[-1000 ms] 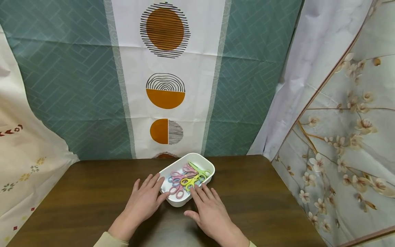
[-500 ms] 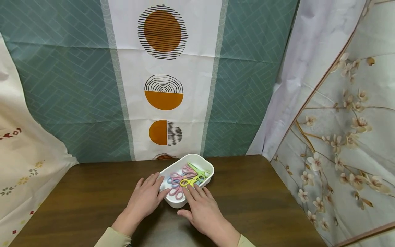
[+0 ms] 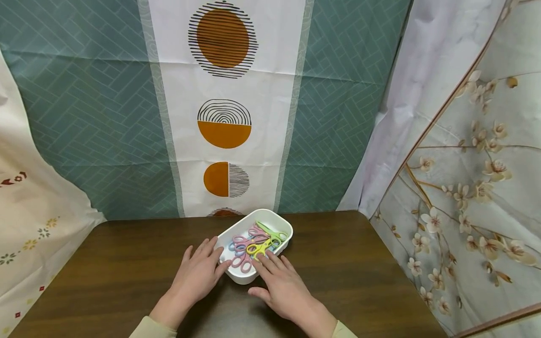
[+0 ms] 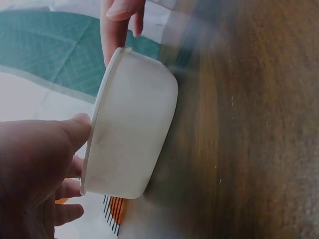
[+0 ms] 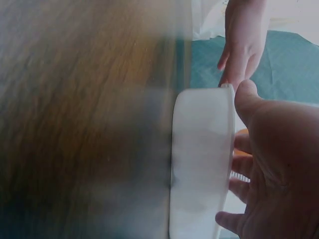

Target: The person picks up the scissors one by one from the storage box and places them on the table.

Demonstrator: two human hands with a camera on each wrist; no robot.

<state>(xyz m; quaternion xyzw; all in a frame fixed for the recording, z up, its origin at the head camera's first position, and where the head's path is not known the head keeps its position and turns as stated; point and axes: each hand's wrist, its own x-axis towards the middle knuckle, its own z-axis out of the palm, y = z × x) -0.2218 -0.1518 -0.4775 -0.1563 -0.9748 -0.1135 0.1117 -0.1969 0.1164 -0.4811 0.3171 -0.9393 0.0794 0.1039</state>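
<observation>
Left hand (image 3: 196, 271), right hand (image 3: 284, 288): grips uncurled at white oblong plastic tray (image 3: 242, 280)

Lopsided rim pressure might spill its pastel scissors (image 3: 265, 245).

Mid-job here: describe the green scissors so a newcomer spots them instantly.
On the brown table, near its far edge, stands an open white tub. The green scissors lie toward its right-hand end, blade tip pointing away and left. Their green blade and handles set them apart from the yellow scissors just in front and the pink scissors to their left.
</observation>
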